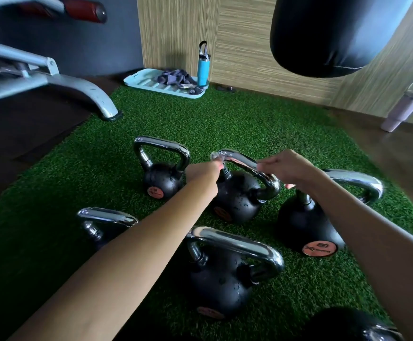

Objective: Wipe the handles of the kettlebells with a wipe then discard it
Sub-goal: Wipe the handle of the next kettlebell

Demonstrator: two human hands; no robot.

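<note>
**Wiping the middle handle, wipe at its left corner**

Both hands are on the kettlebell [237, 200] in the middle of the turf [225, 119]. The left hand [205, 172] pinches the wipe [215, 156] against the far-left corner of the handle [242, 161]. Its fingers are mostly hidden behind the wrist, so I cannot say how many hold the wipe. The right hand [284, 168] has its fingers curled over the right part of the same handle, I think to keep the weight steady.

The handle runs from the far left to the near right. From the wipe, the rest of the bar lies to the right, toward the right hand. In my judgement the next stroke must follow this line, and the right hand stands in its path. It has to give way, or the right bend will be missed.

Other weights wait close by, the front kettlebell [220, 286] nearest to the person. Which handles are already clean I cannot tell. No place for throwing away the wipe shows.
</note>
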